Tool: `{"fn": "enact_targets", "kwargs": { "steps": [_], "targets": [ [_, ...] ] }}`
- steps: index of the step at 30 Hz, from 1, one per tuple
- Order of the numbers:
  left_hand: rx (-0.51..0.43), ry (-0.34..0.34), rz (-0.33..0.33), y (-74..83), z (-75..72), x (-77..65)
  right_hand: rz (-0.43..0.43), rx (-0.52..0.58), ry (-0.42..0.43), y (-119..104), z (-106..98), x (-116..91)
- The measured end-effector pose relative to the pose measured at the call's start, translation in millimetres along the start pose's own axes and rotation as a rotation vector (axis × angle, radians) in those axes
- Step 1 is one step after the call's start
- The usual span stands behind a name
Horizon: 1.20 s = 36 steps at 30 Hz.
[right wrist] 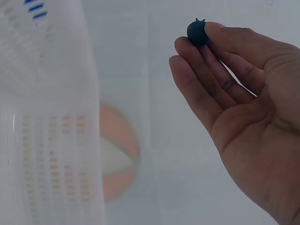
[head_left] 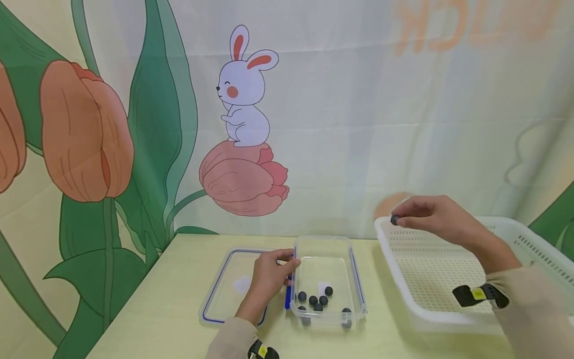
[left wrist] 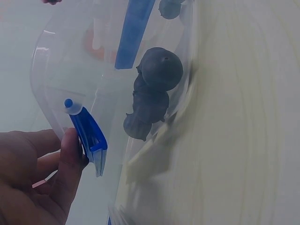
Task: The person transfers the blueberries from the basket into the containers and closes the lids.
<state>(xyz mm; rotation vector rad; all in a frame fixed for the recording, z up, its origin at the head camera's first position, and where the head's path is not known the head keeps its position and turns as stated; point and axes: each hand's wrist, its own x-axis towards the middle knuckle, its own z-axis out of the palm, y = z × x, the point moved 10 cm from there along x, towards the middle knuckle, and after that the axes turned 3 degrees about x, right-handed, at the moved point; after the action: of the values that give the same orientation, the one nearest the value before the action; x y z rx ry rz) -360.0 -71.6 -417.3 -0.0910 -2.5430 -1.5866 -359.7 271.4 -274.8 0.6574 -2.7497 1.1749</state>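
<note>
My right hand (head_left: 441, 219) pinches one dark blueberry (right wrist: 198, 33) between thumb and fingertips, raised above the near-left rim of the white basket (head_left: 414, 316). The berry's small crown shows in the right wrist view. My left hand (head_left: 269, 274) grips the left wall of a clear plastic box (head_left: 323, 248), thumb at the rim, fingers outside. A blue latch (left wrist: 89, 131) hangs beside those fingers in the left wrist view. Several blueberries (head_left: 313, 300) lie in the near half of the box, some seen through its front wall.
A clear lid with a blue seal (head_left: 214, 276) lies flat left of the box, partly behind my left forearm. The perforated basket stands on the right of the pale yellow table (head_left: 148, 309). A printed curtain (head_left: 332, 149) hangs behind the table.
</note>
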Motion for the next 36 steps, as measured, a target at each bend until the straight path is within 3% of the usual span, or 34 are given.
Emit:
{"fn": "enact_targets", "kwargs": {
  "steps": [8, 15, 29, 36],
  "targets": [
    [0.002, -0.002, 0.000, 1.5, -0.5, -0.8, -0.086, 0.129, 0.020, -29.0, 15.7, -8.9],
    [0.001, -0.005, -0.005, 1.9, -0.6, -0.8, -0.165, 0.239, -0.022, -47.4, 35.6, -15.9],
    [0.000, -0.009, -0.011, -0.1, 0.1, -0.2, -0.141, 0.310, -0.061, -56.8, 69.4, -26.7],
    [-0.009, -0.015, 0.015, 0.9, 0.6, 1.1, -0.123, 0.290, -0.098, -57.4, 84.6, -27.2]
  ]
}}
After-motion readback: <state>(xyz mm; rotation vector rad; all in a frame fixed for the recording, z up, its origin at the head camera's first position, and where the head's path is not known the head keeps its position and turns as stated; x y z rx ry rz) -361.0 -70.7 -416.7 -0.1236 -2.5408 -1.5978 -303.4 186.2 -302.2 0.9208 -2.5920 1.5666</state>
